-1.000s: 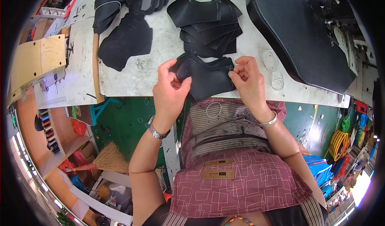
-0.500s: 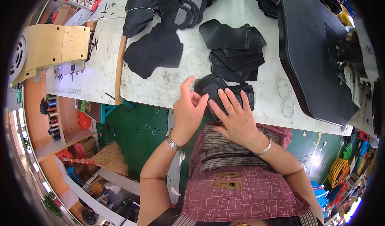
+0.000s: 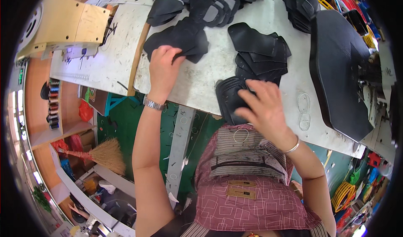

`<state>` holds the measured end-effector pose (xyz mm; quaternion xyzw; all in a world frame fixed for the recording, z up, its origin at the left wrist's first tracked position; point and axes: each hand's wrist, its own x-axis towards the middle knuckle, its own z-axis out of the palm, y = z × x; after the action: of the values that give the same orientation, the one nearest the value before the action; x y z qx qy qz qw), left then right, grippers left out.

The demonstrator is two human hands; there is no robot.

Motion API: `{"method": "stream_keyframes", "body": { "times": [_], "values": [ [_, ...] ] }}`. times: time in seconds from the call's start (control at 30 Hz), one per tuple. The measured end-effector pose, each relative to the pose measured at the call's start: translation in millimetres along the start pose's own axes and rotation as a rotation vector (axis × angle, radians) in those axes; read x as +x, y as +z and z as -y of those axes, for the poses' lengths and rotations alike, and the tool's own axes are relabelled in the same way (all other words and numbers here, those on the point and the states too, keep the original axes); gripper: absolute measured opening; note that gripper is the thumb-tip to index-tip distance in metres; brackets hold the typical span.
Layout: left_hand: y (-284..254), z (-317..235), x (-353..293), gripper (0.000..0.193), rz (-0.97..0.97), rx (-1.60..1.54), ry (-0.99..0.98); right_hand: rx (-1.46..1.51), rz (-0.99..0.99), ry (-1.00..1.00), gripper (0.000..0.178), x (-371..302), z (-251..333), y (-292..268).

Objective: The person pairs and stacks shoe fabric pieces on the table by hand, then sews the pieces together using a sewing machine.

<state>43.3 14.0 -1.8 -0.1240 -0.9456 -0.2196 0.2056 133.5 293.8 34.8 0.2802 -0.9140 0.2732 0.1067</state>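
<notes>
My left hand (image 3: 164, 71) is at the near edge of a pile of black leather-like cut pieces (image 3: 180, 37). Its thumb and fingers close on the edge of a piece, which looks slightly bent there. Under and beside my right hand (image 3: 266, 104) lies a stack of curved black pieces (image 3: 230, 100) at the table's front edge. The right fingers are spread and bent over the stack's right side, gripping nothing that I can see. Just beyond that stack, more flat black pieces (image 3: 262, 54) lie fanned out. A thin ring-shaped band (image 3: 241, 136) shows against my apron.
A sewing machine (image 3: 71, 20) stands on the left of the white table (image 3: 201, 79). Banded black stacks (image 3: 168, 3) lie at the back. A large black board (image 3: 340, 75) fills the right side, near clear bands (image 3: 304, 121). A broom (image 3: 107, 155) rests lower left.
My left hand has left the front stack and reached left and away to the pile of cut pieces. My right hand has lifted slightly and shifted right, and the view has turned.
</notes>
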Motion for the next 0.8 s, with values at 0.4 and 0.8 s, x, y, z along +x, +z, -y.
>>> {"method": "stream_keyframes", "body": {
  "times": [0.4, 0.8],
  "values": [
    [1, 11, -9, 0.013, -0.032, -0.138, -0.165, -0.403, 0.008, 0.384, 0.040, 85, -105, -5],
    [3, -12, -11, 0.010, -0.204, -0.235, -0.134, 0.069, -0.239, 0.417, 0.030, 68, -89, -6]
  ]
}}
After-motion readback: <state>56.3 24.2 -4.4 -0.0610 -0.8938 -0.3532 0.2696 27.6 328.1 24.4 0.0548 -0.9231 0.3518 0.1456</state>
